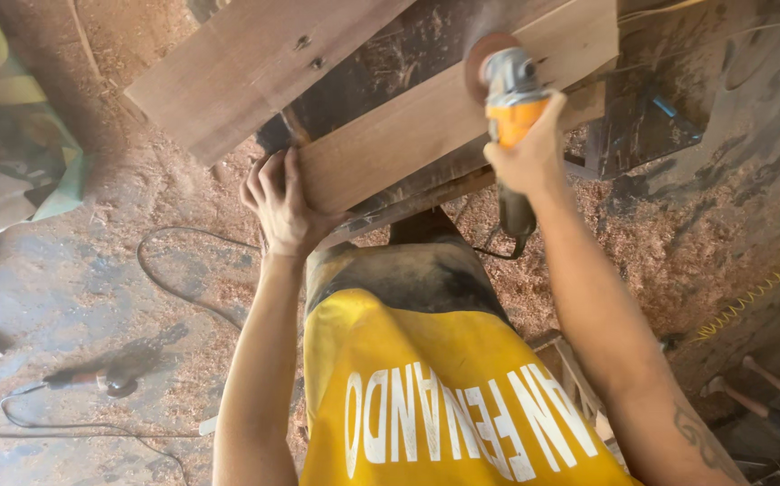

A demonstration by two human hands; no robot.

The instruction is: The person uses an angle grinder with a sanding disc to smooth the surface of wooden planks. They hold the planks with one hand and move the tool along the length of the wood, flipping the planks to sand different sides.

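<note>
Head view looks straight down, so closest is a yellow shirt (444, 396) with white lettering, smooth fabric with a dark grimy patch near the top. Both bare forearms reach out from either side of it.

Left hand (284, 205) is pressed on the near end of a wooden plank (426, 117), fingers (264, 180) bent over the plank's left corner and thumb lying along its near edge, so it's gripping the board. That plank is pale, flat, fairly smooth, with straight grain, and it runs diagonally up to the right across a dark, scuffed desk (408, 54).

Right hand (529, 153) is wrapped tight around an angle grinder (509, 99), fingers closed on its orange-yellow plastic body. Grey metal head, round reddish-brown sanding disc sitting right on the plank's top face near its far right end. Black tail of the tool and its cord hang down below the wrist.

Just past that, a second, wider board (255, 63) lies tilted at upper left, with two small screw heads showing in it.

Floor (678, 243) all around is thick with fluffy reddish sawdust. A thin black cable (174, 279) loops across it on the left, another power tool (102, 378) lies down there half-dusted, and a coiled yellow hose (759, 288) snakes along the right side.
</note>
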